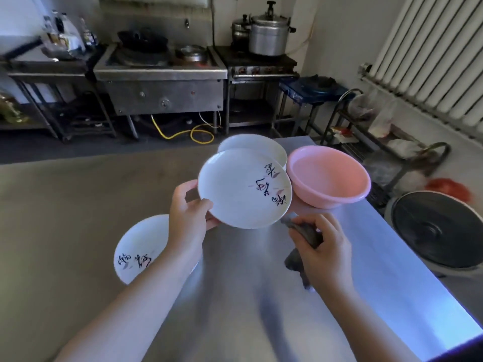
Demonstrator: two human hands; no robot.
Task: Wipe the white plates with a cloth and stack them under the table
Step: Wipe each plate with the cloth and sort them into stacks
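Note:
My left hand (188,212) grips the near-left rim of a white plate (235,184) with dark brush writing, holding it tilted above the steel table (78,205). Just below its lower right edge, my right hand (324,246) grips a crumpled grey cloth (308,235), which hangs down past the palm. A second white plate (142,246) with writing lies flat on the table at the left, partly hidden by my left forearm. Behind the held plate, another white plate (258,146) shows only its far rim.
A pink plastic basin (329,176) stands on the table right of the held plate. The table's right edge runs diagonally; beyond it stand a fan (439,231) on the floor and a wire rack (366,131). Stoves and pots line the far wall.

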